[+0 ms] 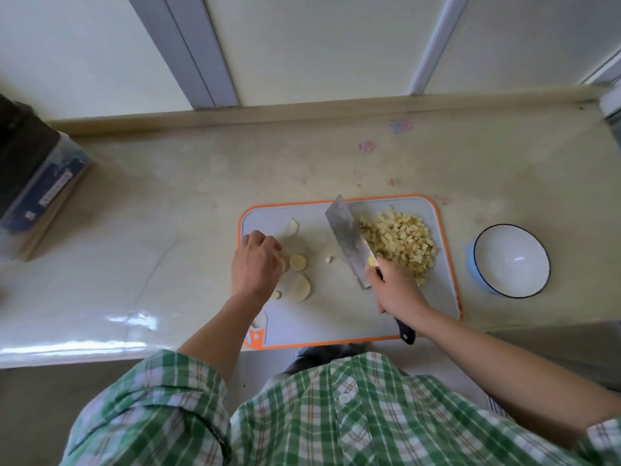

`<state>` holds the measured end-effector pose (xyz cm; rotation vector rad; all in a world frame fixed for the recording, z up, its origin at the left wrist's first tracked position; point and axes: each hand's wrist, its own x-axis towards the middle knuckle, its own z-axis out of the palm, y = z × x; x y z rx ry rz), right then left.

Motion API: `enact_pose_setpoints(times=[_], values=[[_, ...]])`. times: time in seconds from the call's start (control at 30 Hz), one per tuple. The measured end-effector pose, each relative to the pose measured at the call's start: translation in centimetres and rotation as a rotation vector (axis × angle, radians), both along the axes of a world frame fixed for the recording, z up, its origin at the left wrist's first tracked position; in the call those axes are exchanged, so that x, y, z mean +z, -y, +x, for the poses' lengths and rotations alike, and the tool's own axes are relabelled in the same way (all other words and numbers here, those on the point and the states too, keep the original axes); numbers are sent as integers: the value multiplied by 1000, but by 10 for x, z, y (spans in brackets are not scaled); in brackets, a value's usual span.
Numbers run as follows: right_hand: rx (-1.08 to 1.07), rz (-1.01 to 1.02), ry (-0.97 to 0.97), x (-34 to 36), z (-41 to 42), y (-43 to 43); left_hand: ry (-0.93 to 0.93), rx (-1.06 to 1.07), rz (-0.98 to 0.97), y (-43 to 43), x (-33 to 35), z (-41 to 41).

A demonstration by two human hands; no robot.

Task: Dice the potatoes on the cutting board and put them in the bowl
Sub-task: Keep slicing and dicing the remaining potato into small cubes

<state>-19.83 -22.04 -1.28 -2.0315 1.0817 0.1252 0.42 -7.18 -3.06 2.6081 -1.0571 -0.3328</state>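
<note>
Head view, one frame logged. The cutting board (336, 326), grey with an orange edge, lay on the pale counter (168, 203) in front of the person.

Right hand (396, 290): fingers wrapped tight round the knife (346, 240) handle, the black butt sticking out on the near side. The blade ran from the hand toward the far left, and its right face lay against the pile of diced potato (400, 242) on the far right part of the board.

Left hand (257, 264): over the left side of the board, fingers bent, tips down by the potato slices (297, 263). I could not tell whether it gripped one or only touched it. I counted a few round slices beside that hand, and one small scrap (329, 259) between the slices and the blade.

The bowl (510, 264), white inside and blue outside, stood on the counter just right of the board with no potato in it.

Far left: a dark box (37, 183).
</note>
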Motion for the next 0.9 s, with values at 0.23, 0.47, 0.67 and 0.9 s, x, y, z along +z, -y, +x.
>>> enact_pose_setpoints(times=[0.23,0.47,0.67,0.9], values=[[-92,40,76,-3,10,7,-13,186,26,-26,-3,-3],[-47,103,85,-1,23,4,-47,275,17,-30,-3,-11],[-52,145,83,-1,21,5,-12,47,183,-19,-6,0],[-53,146,61,0,22,7,43,26,177,-7,-6,7]])
